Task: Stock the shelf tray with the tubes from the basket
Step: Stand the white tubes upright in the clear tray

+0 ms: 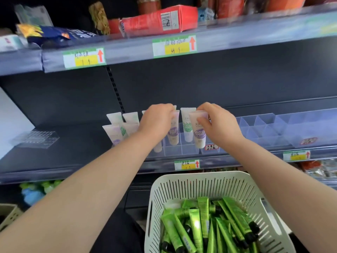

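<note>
A clear divided tray (264,132) stands on the middle shelf with several pale tubes upright in its left compartments. My right hand (217,123) pinches the top of a pale tube with a purple label (199,136) at the tray's front. My left hand (156,119) grips the top of another purple-label tube (173,133) beside it. A pale tube with a green label (187,125) stands between the two. Below the shelf, a white slotted basket (206,183) holds several shiny green tubes (204,216) with black caps.
More pale tubes (118,128) stand at the tray's left end. A small clear plastic piece (38,138) lies on the shelf at left. The upper shelf carries a red box (156,21) and bags. Price tags (187,164) line the shelf edges.
</note>
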Available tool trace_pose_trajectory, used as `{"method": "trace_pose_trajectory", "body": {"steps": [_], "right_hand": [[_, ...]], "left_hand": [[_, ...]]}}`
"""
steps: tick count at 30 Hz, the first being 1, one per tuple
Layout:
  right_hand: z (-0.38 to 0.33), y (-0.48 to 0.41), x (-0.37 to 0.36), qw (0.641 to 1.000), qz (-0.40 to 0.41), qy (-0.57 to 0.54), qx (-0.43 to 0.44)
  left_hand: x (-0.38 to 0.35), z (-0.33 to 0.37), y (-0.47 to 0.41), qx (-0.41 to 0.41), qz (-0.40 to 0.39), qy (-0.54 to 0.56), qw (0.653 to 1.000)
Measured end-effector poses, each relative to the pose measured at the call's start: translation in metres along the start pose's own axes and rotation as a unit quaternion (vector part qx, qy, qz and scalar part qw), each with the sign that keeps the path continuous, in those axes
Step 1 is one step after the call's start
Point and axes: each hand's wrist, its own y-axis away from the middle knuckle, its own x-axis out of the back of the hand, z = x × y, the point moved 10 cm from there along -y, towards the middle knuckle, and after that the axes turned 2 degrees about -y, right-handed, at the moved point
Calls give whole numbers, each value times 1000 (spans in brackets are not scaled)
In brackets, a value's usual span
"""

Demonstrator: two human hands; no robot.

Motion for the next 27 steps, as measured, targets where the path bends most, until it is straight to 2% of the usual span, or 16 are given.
{"method": "trace_pose_trajectory", "body": {"steps": [3,7,13,20,27], "right_hand": [[4,-7,-3,1000,6,-6,-9],[7,-15,-9,1000,11,-17,-11],[6,-25,-36,1000,-19,-7,-9],[15,-33,-60,995,-43,95,-3],[22,-31,-71,988,-74,134,-16]], "left_hand": [[-27,2,-4,-10,-59,-48,997],[-39,-3,-8,-15,-75,-109,991],[-40,-5,-13,-33,-59,-131,989],[-29,-12,-11,-57,2,-81,995],[-17,-19,1,-75,47,-39,995]]}}
